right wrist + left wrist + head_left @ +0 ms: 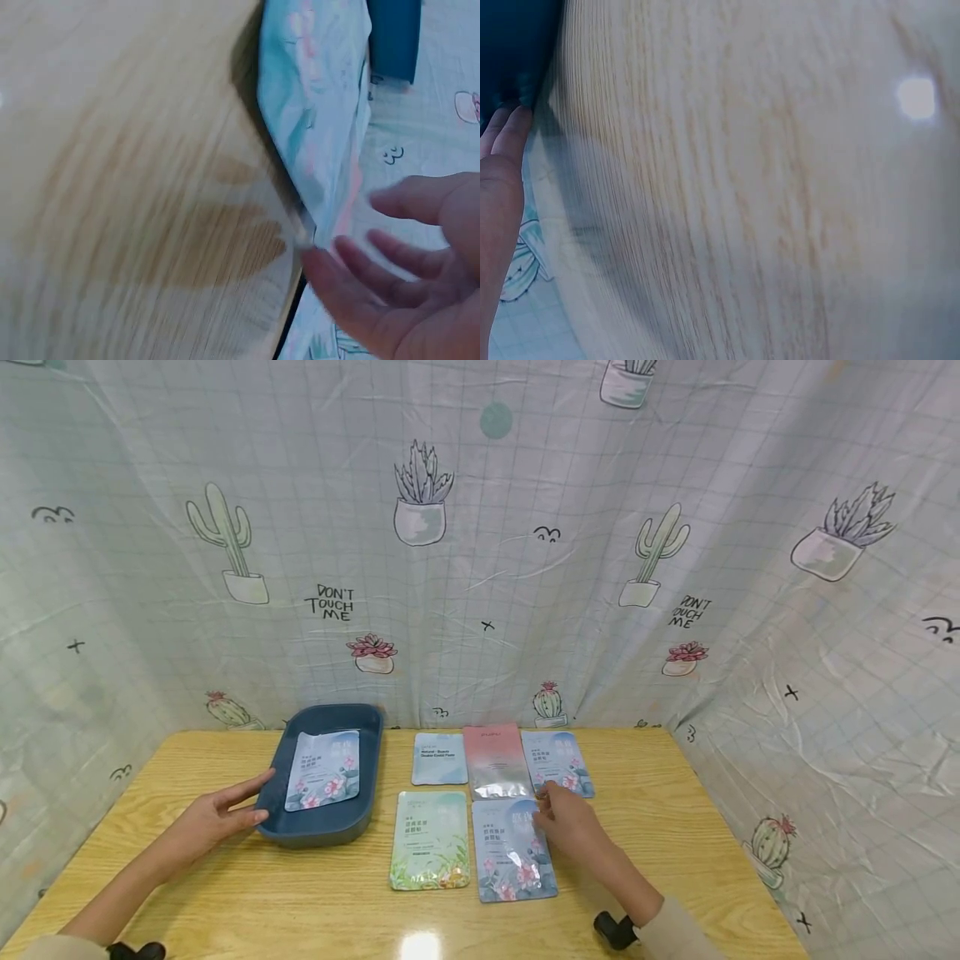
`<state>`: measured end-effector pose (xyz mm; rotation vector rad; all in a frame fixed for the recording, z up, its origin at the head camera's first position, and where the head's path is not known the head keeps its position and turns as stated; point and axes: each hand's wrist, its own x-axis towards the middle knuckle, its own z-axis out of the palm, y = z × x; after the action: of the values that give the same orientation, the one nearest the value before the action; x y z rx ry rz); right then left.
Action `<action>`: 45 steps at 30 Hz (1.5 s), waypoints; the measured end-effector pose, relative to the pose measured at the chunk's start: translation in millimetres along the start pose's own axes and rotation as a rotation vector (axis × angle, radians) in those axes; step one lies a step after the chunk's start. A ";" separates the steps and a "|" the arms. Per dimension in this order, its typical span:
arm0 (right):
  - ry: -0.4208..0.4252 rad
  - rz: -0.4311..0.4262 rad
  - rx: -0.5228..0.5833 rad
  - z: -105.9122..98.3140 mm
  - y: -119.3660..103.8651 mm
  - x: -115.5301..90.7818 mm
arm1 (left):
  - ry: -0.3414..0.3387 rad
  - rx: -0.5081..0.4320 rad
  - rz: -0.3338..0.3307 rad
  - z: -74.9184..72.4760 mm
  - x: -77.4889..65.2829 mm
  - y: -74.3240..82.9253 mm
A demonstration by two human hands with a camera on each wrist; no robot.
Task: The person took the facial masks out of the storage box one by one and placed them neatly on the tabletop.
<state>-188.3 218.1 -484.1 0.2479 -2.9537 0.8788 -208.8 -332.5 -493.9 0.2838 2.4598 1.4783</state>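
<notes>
My left hand (217, 812) touches the left side of a blue plastic basin (330, 839), its fingers and thumb straight at the rim. In the left wrist view two of its fingers (514, 135) reach the dark blue wall. A blue lotus-print sachet (322, 770) lies inside the basin. My right hand (566, 822) is at the upper right corner of another lotus sachet (513, 852) on the table. In the right wrist view its thumb stands apart from the spread fingers, with one fingertip right at the edge of the sachet (319, 112).
Behind lie a small light-blue sachet (439, 760), a pink and silver pouch (491, 756) and a further lotus sachet (558, 760). A green sachet (430, 839) lies left of the front lotus one. A cactus-print curtain (487, 568) hangs behind the wooden table (300, 910).
</notes>
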 end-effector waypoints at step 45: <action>-0.356 -0.496 -0.111 72.0 -216.4 154.6 | 0.021 0.025 0.020 0.7 -1.0 -2.1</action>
<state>-304.6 -21.5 -413.4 1.1776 -2.9925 0.6524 -207.7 -333.2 -495.9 0.2996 2.5008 1.4660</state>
